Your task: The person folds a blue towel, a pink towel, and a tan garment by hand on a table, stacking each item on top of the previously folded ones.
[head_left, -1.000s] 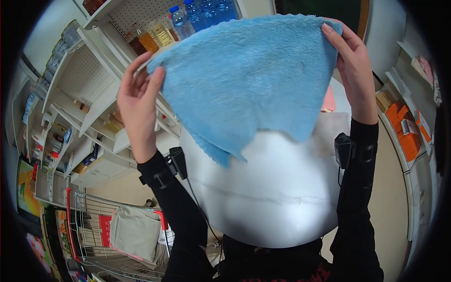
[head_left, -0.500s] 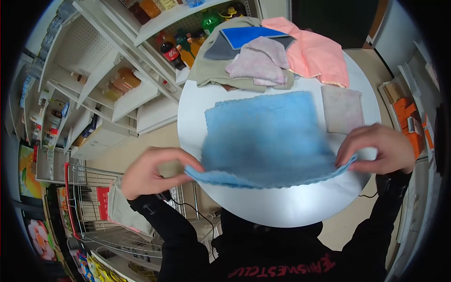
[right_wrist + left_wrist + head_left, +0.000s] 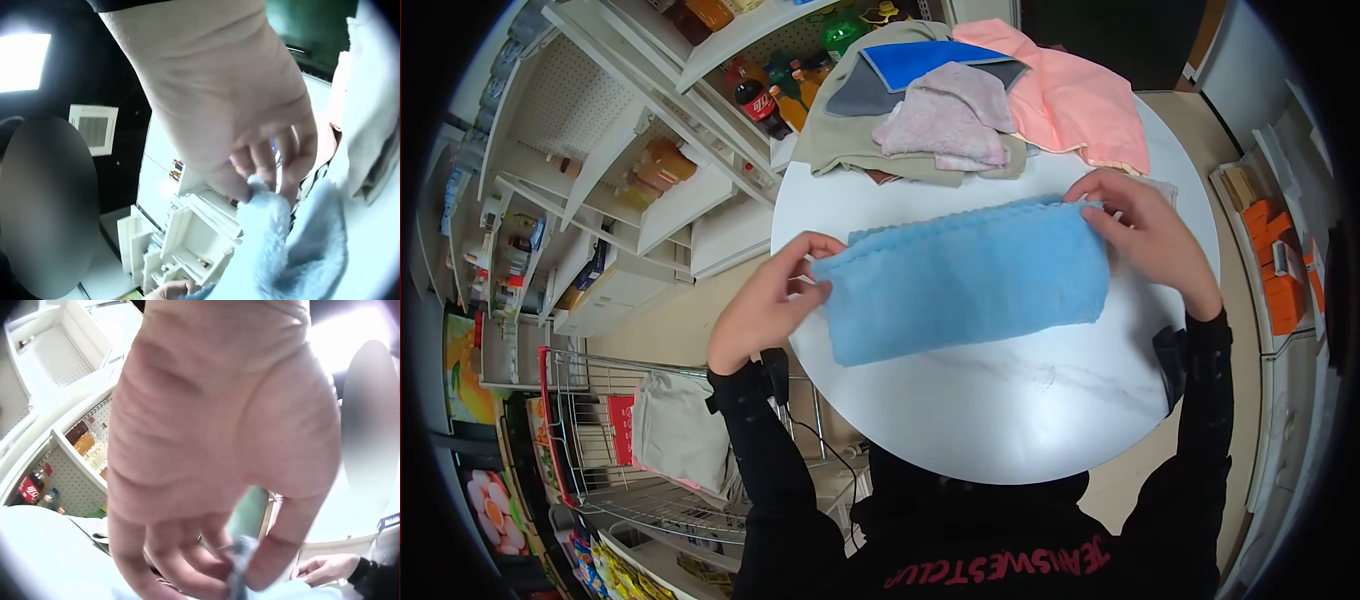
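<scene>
A fluffy light-blue towel (image 3: 970,285), doubled over, spans the space between both hands above the round white table. My left hand (image 3: 772,300) pinches its upper left corner between thumb and fingers. At the upper right corner my right hand (image 3: 1145,235) pinches the edge in the same way. In the right wrist view the right thumb and fingers close on the plush towel (image 3: 269,237), whose layers hang below. The left wrist view shows the left palm (image 3: 219,425) with thumb and fingertips meeting at the cloth's edge.
At the table's (image 3: 1000,440) far side lie a khaki cloth (image 3: 840,145), a blue-and-grey cloth (image 3: 930,65), a pale lilac towel (image 3: 950,120) and a pink cloth (image 3: 1085,105). A shopping cart (image 3: 580,450) with folded cloth stands lower left. Shelves with bottles (image 3: 760,105) line the left.
The blue towel came down from being held up spread open, was laid over the table, and its near edge was folded away from the body. Both hands moved forward with that edge.
</scene>
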Available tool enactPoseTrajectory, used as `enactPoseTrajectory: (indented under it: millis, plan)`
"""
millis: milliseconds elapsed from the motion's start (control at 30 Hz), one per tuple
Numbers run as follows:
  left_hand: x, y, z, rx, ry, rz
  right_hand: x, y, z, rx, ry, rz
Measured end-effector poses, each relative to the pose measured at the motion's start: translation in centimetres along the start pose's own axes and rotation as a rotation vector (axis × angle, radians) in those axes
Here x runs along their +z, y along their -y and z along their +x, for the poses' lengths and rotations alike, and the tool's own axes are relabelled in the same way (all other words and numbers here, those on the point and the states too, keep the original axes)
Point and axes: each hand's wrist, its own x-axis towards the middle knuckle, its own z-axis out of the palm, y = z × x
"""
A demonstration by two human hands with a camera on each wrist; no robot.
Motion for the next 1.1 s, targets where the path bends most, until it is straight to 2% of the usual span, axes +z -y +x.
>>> enactPoseTrajectory:
  millis: [67,100,133,200,233,333,367,467,500,600,633,733,767,867,900,1000,1033,1100]
  plan:
    - [0.3,0.6,0.7,0.115,0.072,0.080,0.1,-0.4,-0.3,-0.022,0.160,0.076]
    - [-0.1,0.6,0.4,0.106,0.071,0.083,0.2,-0.8,-0.1,-0.034,0.246,0.119]
    - [-0.5,0.5,-0.5,0.183,0.209,0.025,-0.3,-0.9,-0.2,-0.032,0.257,0.132]
    - [-1.2,0.4,-1.9,0.337,0.476,-0.103,-2.2,-1.0,-0.8,-0.297,0.725,0.240]
    - [-1.2,0.8,-1.9,0.327,0.473,-0.104,-2.3,-1.8,-0.5,-0.301,0.732,0.247]
    - [-0.8,3.2,-1.7,0.156,0.176,-0.037,-2.6,-3.6,0.7,-0.384,1.100,0.481]
    - [-0.6,3.3,-1.2,0.152,0.173,-0.037,-2.4,-3.5,0.7,-0.386,1.103,0.483]
    - [0.6,2.9,1.4,-0.052,-0.257,0.162,-0.6,-2.4,0.0,-0.005,0.683,0.315]
    - [1.1,2.8,1.7,-0.053,-0.255,0.163,0.0,-2.1,0.1,-0.004,0.682,0.318]
    - [2.2,2.4,2.6,-0.105,-0.343,0.377,1.9,-1.4,0.6,-0.186,0.384,0.115]
    - [2.5,2.1,2.7,-0.104,-0.339,0.381,2.0,-1.7,0.5,-0.185,0.380,0.119]
    - [3.7,0.7,1.6,0.119,-0.368,0.643,2.3,-2.6,0.4,-0.215,0.543,0.148]
    - [3.8,0.2,1.2,0.115,-0.362,0.643,2.4,-2.7,0.4,-0.212,0.543,0.154]
    - [3.9,-1.1,-0.1,0.325,0.072,0.554,2.3,-2.2,0.3,-0.126,0.544,0.115]
    - [3.7,-0.6,-0.5,0.325,0.071,0.555,2.3,-2.3,0.2,-0.127,0.544,0.115]
    - [2.5,1.2,-1.5,0.316,0.519,0.348,2.3,-2.6,0.0,-0.021,0.525,0.191]
    - [1.9,1.3,-1.6,0.311,0.517,0.349,2.4,-2.3,0.5,-0.025,0.528,0.194]
    - [1.9,1.8,-1.4,0.099,0.190,0.232,2.5,-2.8,0.4,-0.129,0.397,0.194]
